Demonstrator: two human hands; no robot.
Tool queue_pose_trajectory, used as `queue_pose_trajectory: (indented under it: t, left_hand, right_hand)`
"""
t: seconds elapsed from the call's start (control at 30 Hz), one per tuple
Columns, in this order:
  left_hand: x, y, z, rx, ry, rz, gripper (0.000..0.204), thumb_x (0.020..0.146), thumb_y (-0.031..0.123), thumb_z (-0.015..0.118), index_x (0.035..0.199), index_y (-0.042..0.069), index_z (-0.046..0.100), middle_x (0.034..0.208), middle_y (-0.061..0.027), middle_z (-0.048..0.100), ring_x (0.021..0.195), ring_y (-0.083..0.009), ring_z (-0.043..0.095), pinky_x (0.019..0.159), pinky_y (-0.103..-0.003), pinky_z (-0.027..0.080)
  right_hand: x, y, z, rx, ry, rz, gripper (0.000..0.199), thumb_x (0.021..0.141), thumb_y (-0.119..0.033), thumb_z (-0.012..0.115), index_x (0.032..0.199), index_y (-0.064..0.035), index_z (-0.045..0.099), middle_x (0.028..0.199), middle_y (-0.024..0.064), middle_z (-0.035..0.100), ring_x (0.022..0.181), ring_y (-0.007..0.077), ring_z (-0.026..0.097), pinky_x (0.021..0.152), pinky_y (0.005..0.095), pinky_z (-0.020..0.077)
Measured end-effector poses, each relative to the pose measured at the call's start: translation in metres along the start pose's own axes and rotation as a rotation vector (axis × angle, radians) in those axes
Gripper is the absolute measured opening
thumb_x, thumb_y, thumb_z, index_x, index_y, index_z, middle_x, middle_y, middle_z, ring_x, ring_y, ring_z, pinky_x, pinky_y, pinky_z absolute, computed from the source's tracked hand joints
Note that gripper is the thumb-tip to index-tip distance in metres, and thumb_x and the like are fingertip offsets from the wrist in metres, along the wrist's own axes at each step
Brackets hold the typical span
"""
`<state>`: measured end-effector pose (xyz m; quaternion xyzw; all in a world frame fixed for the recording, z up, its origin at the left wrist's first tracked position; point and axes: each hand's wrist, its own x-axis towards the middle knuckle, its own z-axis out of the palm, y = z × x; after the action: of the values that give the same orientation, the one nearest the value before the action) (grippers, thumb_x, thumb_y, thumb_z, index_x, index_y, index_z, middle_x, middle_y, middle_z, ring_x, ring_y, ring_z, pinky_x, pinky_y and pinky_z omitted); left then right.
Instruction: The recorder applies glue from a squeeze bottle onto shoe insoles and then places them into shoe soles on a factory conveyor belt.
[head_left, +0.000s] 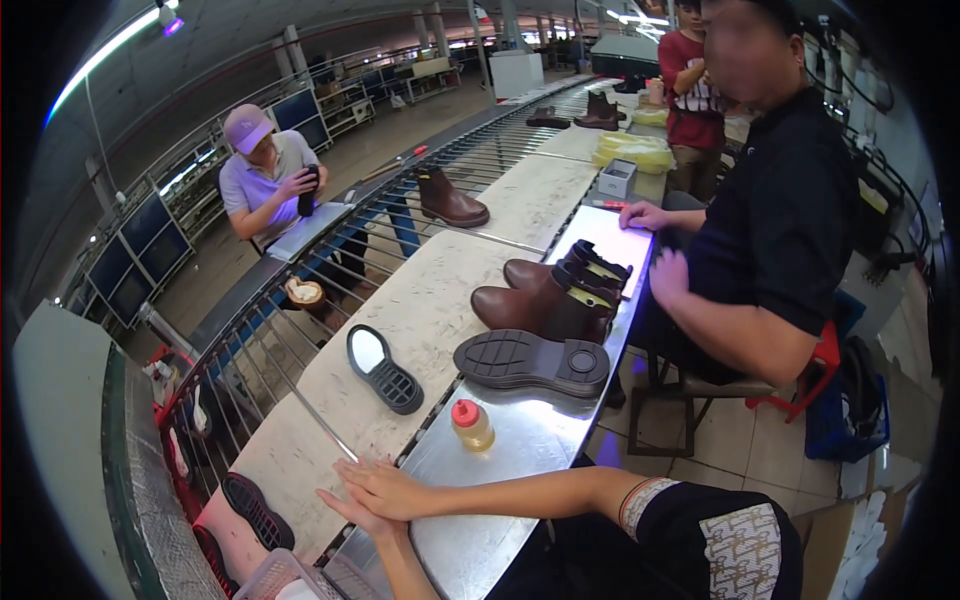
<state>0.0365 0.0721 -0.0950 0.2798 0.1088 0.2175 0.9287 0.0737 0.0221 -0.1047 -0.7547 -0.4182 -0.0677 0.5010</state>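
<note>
My right hand [385,488] lies across my left hand [352,512] at the near edge of the cream conveyor belt [320,420]. The visible fingers of both are stretched out, and neither hand holds anything. Closest to them on the metal table [470,510] stands a squat clear bottle [473,428] with a red cap and yellowish liquid. Beyond it, a dark boot lies on its side, its ridged sole [525,362] facing me. Two brown ankle boots [535,300] rest behind that sole. A loose shoe sole [388,372] with a white heel patch lies on the belt.
Another sole [256,510] lies at the belt's near left, beside a pale plastic basket [285,575]. A brown boot [450,200] stands on the metal rollers. One person in black [790,200] sits at the right; another [265,180] sits across the line holding something dark.
</note>
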Motion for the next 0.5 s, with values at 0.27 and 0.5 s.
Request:
queue_pose_trajectory:
  t: [0.27, 0.5]
  left_hand:
    - [0.013, -0.009, -0.03, 0.459, -0.127, 0.067, 0.07, 0.098, 0.056, 0.02, 0.15, 0.01, 0.01, 0.151, -0.0154, 0.02, 0.137, -0.0299, 0.025, 0.114, -0.041, 0.019]
    - [0.013, -0.004, -0.034, 0.309, -0.106, 0.129, 0.08, 0.091, 0.065, 0.025, 0.148, 0.01, 0.016, 0.15, -0.0101, 0.023, 0.137, -0.0269, 0.024, 0.113, -0.043, 0.02]
  right_hand:
    - [0.015, -0.004, -0.014, 0.428, -0.053, 0.172, 0.048, 0.098, -0.029, 0.035, 0.134, 0.0016, 0.044, 0.133, 0.023, 0.049, 0.121, 0.0365, 0.049, 0.102, 0.0382, 0.0381]
    - [0.006, -0.01, 0.001, 0.267, 0.018, 0.137, 0.05, 0.096, -0.03, 0.038, 0.127, 0.0077, 0.049, 0.13, 0.0252, 0.05, 0.118, 0.037, 0.051, 0.1, 0.0422, 0.0403]
